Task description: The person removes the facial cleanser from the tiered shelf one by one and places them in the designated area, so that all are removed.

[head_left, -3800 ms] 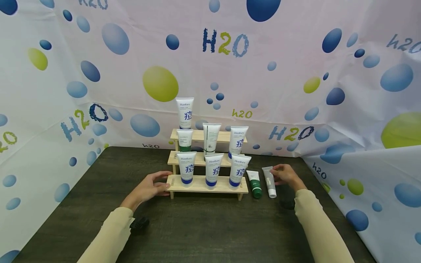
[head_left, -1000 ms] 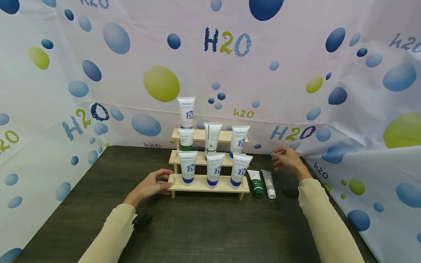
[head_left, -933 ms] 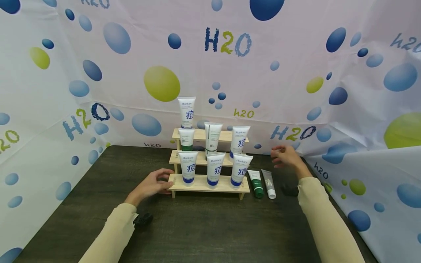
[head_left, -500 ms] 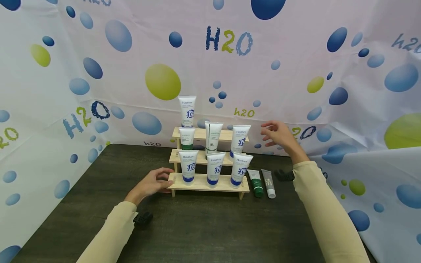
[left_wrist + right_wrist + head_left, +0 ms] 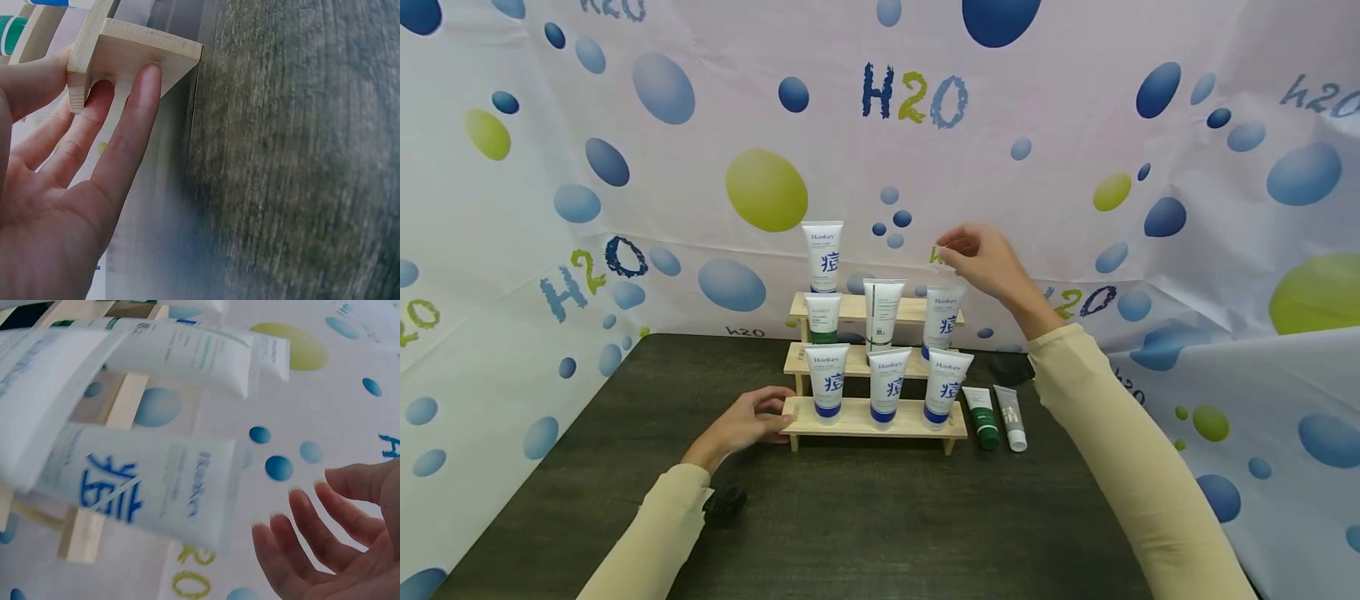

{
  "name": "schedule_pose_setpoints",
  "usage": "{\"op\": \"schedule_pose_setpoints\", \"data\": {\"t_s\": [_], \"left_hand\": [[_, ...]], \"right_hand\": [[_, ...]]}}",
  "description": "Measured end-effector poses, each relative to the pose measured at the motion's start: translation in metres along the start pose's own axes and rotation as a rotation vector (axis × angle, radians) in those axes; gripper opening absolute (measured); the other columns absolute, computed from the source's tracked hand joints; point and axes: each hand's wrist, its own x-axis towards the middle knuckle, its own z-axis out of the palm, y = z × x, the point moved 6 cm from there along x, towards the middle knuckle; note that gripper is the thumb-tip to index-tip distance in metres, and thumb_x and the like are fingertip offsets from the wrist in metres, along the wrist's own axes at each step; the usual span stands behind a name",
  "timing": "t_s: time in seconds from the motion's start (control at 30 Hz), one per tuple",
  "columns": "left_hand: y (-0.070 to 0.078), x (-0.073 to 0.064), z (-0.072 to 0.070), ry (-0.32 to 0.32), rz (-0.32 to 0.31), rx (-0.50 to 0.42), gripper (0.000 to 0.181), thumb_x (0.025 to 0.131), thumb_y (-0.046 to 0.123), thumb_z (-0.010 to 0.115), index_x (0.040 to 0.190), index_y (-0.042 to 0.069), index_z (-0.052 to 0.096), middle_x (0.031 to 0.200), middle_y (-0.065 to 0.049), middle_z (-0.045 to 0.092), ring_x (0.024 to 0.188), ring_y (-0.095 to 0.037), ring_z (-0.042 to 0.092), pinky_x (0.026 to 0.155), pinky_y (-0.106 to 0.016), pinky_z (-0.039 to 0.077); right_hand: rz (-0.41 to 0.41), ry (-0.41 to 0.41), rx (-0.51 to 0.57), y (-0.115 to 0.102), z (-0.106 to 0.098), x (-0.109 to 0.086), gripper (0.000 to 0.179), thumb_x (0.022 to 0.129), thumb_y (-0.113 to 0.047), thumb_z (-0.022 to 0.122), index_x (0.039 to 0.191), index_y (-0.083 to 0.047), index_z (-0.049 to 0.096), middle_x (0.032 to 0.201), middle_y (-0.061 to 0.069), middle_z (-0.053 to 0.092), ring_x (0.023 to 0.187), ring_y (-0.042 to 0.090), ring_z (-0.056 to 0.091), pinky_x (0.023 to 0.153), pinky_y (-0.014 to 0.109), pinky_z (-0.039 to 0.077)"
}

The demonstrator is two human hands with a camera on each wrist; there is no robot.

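A tiered wooden display stand (image 5: 850, 428) holds several upright squeeze tubes. My left hand (image 5: 741, 425) grips the left end of its lowest shelf. In the left wrist view, the thumb is at the board's edge and the fingers (image 5: 139, 106) reach under it. My right hand (image 5: 988, 262) hovers over the right-hand white-and-blue tube (image 5: 942, 321) on the middle tier. In the right wrist view, its fingers are loosely bent, holding nothing, beyond the crimped end of that tube (image 5: 156, 487). One white-and-blue tube (image 5: 823, 258) stands at the left of the top tier.
A green-and-white tube (image 5: 981, 418) and a slim grey tube (image 5: 1011, 419) lie on the dark wooden table (image 5: 887, 525), right of the stand. Three white-and-blue tubes, including one at the right (image 5: 946, 387), stand in front. A printed backdrop (image 5: 1075, 100) rises behind.
The right hand let go of the grey tube, which stays lying on the table, then rose and moved left to above the middle tier. The left hand has stayed on the stand.
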Motion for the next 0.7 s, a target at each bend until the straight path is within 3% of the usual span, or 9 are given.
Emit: {"op": "schedule_pose_setpoints", "data": {"t_s": [0.13,0.3,0.7], "left_hand": [[-0.001,0.000,0.000,-0.006,0.004,-0.003,0.059,0.098,0.013,0.072,0.150,0.004,0.046,0.128,-0.020,0.061,0.101,-0.021,0.070,0.088,-0.040,0.066],[-0.001,0.000,0.000,-0.007,0.029,-0.001,0.057,0.099,0.010,0.070,0.150,0.003,0.046,0.128,-0.022,0.061,0.101,-0.022,0.070,0.088,-0.041,0.067],[0.001,-0.001,0.000,-0.013,0.031,-0.004,0.057,0.099,0.011,0.069,0.150,0.003,0.046,0.128,-0.022,0.060,0.101,-0.022,0.070,0.088,-0.041,0.066]], "right_hand": [[-0.009,0.014,0.002,-0.013,0.006,0.007,0.030,0.104,-0.017,0.059,0.128,0.001,0.065,0.127,0.022,0.068,0.113,0.035,0.067,0.092,0.038,0.061],[-0.048,-0.047,0.042,-0.025,0.019,0.014,0.032,0.104,-0.013,0.058,0.130,0.005,0.062,0.129,0.024,0.066,0.114,0.041,0.067,0.096,0.046,0.062],[-0.061,-0.080,0.086,-0.049,0.055,0.034,0.034,0.102,-0.014,0.063,0.132,0.001,0.063,0.128,0.019,0.068,0.112,0.032,0.069,0.093,0.038,0.063]]}}
